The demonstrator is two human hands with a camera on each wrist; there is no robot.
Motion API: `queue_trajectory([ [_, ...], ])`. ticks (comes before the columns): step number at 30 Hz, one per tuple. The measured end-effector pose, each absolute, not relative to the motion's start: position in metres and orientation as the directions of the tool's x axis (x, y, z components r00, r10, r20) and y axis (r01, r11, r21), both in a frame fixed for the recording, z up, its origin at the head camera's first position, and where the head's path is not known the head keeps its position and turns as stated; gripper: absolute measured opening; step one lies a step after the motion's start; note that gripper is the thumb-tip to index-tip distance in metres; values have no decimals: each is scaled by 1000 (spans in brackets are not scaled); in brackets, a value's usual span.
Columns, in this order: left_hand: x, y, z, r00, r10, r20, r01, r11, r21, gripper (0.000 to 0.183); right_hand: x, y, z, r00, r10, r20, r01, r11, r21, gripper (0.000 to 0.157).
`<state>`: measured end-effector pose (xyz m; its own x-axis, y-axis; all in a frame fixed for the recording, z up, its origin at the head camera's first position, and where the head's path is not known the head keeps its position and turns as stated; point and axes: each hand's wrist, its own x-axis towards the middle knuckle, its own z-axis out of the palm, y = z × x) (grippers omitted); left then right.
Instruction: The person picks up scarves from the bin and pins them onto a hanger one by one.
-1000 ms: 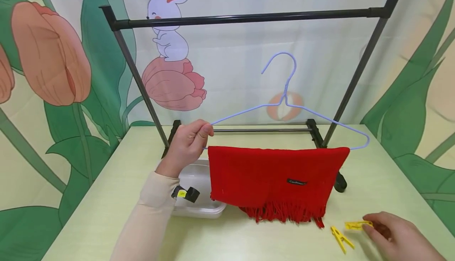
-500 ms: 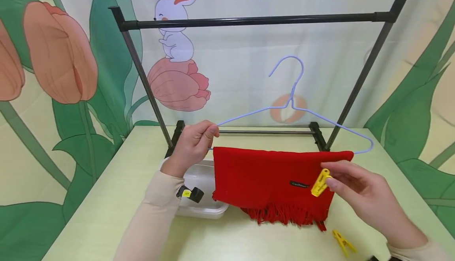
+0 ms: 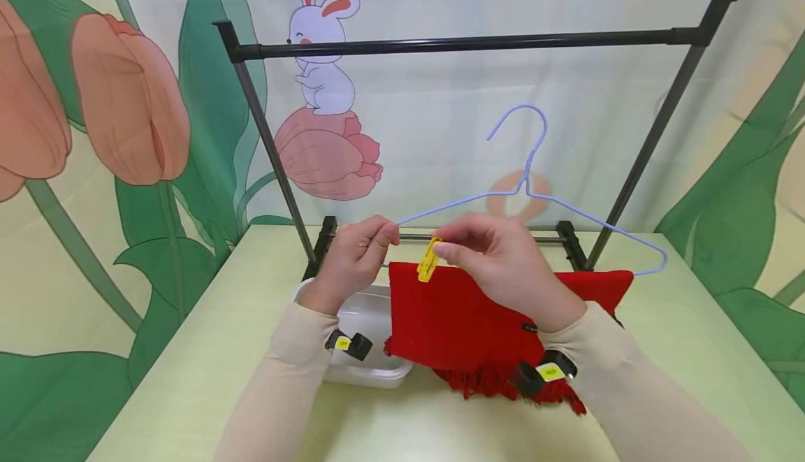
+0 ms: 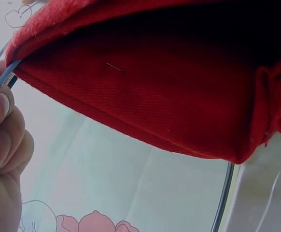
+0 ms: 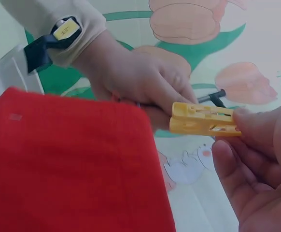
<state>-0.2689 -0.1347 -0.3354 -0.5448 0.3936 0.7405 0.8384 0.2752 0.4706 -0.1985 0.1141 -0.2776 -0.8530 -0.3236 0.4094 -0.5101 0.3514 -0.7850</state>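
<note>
My left hand [image 3: 361, 256] is curled tightly round the left end of the lavender hanger [image 3: 525, 181], thumb and fingers gripping the wire just beside the cloth. The hanger faces me with its hook up and curving to the left, in front of the black rack [image 3: 465, 45]. Over its lower bar lies the red scarf [image 3: 453, 315], folded, its fringe hanging at the bottom and its dark label partly covered by my right wrist. My right hand [image 3: 503, 259] reaches across the scarf, and between thumb and fingertips I pinch one end of a yellow clothespin [image 3: 430, 259]. The clothespin slants down to the left, level with the scarf's top edge near its left corner and just beside my left hand; whether it touches the cloth I cannot tell. Below my left wrist a white tub [image 3: 371, 379] sits on the pale table [image 3: 207, 350], partly hidden by my forearm and the scarf. Each sleeve bears a small black camera at the wrist.
</note>
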Motion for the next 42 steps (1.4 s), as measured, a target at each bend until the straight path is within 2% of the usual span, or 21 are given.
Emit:
queue_trajectory([
  [4,-271,-133,-337,-525,399,752,851,266,453,14,-209,95,-276,-846,-321,426,-526,366,-768,18],
  [10,-272,-134,-337,-483,404,777,875,243,418,37,-217,77,-277,-805,-341,486,-591,386,-709,17],
  [13,-273,-133,-337,-469,400,787,883,238,405,41,-218,72,-276,-804,-351,480,-594,432,-679,16],
  [18,-272,-129,-337,-496,388,776,867,256,427,24,-219,68,-274,-845,-370,387,-535,553,-638,16],
  [23,-270,-128,-338,-534,384,754,845,286,453,12,-218,63,-274,-909,-334,251,-413,623,-664,26],
  [26,-269,-128,-338,-539,390,746,841,295,453,11,-216,61,-280,-926,-286,248,-378,661,-649,31],
  [29,-269,-127,-337,-542,396,741,839,301,453,10,-211,64,-286,-915,-255,311,-397,696,-598,32],
  [32,-269,-126,-338,-540,386,748,839,311,446,10,-201,81,-290,-870,-275,409,-473,698,-538,24],
  [35,-269,-127,-340,-518,373,770,852,310,422,10,-185,112,-292,-839,-331,432,-527,696,-488,12],
  [38,-270,-130,-340,-484,366,795,870,301,391,16,-171,154,-301,-859,-367,357,-504,733,-457,11],
  [42,-271,-135,-338,-457,364,812,884,286,369,37,-160,213,-330,-927,-318,198,-374,815,-442,16],
])
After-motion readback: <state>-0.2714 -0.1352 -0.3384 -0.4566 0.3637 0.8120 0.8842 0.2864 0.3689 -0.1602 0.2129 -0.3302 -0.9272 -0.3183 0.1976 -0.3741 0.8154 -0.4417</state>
